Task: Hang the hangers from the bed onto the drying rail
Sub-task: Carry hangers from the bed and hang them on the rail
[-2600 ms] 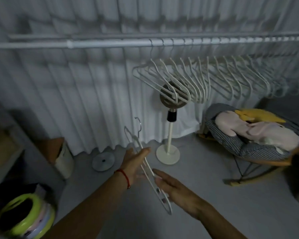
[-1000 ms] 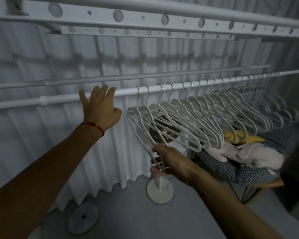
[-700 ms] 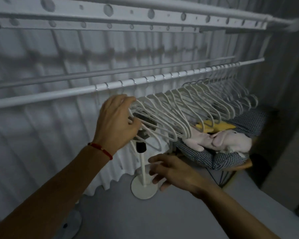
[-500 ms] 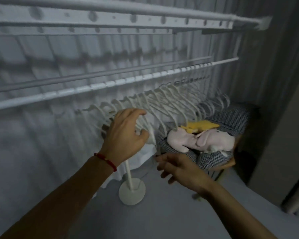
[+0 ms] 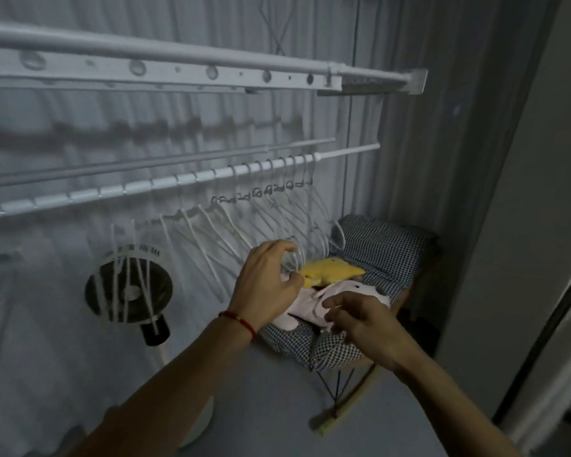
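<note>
**Hangers shoved along the rail**

Pale curtains back a white drying rail [image 5: 192,175] strung with white hangers [image 5: 218,239], bunched toward its right end above a checked rocking chair [image 5: 383,245]. Moments ago the left hand [image 5: 267,285] rested on the rail; now its curled grip pushes the hangers rightward. Right hand [image 5: 360,318] hovers loosely curled, empty. Space looks freed for more.

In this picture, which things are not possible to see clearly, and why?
Head view only:
- Left hand: the fingertips are among the hangers; motion blur hides any grip.
- Right hand: fingers curled, seemingly empty.
- Rail: its left end is cut off by the frame edge.
- Pink toy: both hands cover most of it.
- Bed: not in view.
</note>
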{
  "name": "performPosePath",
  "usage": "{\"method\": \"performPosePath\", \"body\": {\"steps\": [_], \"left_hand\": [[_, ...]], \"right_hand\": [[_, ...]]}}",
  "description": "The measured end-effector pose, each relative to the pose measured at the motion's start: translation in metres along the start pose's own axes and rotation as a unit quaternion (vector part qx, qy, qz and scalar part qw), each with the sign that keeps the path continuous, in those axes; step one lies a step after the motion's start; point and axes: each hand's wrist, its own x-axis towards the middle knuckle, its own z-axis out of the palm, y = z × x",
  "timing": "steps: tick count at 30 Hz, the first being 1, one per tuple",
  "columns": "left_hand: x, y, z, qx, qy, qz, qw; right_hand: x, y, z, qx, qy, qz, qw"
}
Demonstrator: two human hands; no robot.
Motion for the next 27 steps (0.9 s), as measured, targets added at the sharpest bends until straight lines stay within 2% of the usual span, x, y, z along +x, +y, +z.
{"method": "performPosePath", "body": {"steps": [7,10,15,20,27], "left_hand": [[0.101,-0.006,0.074,-0.03,0.027,-0.017,0.999],[0.151,-0.012,0.105,-0.032,0.056,-0.052,0.997],[0.223,-0.017,0.143,-0.02,0.091,-0.1,0.991],[0.26,-0.033,0.167,0.022,0.114,-0.15,0.982],[0.292,-0.034,0.19,0.185,0.148,-0.195,0.952]], "right_hand": [[0.116,0.039,-0.054,-0.045,0.082,-0.048,0.994],[0.173,0.055,-0.07,-0.069,0.113,-0.056,0.99],[0.266,0.078,-0.094,-0.094,0.121,-0.08,0.985],[0.354,0.089,-0.096,-0.052,0.093,-0.081,0.991],[0.431,0.103,-0.087,0.042,-0.042,-0.041,0.997]]}}
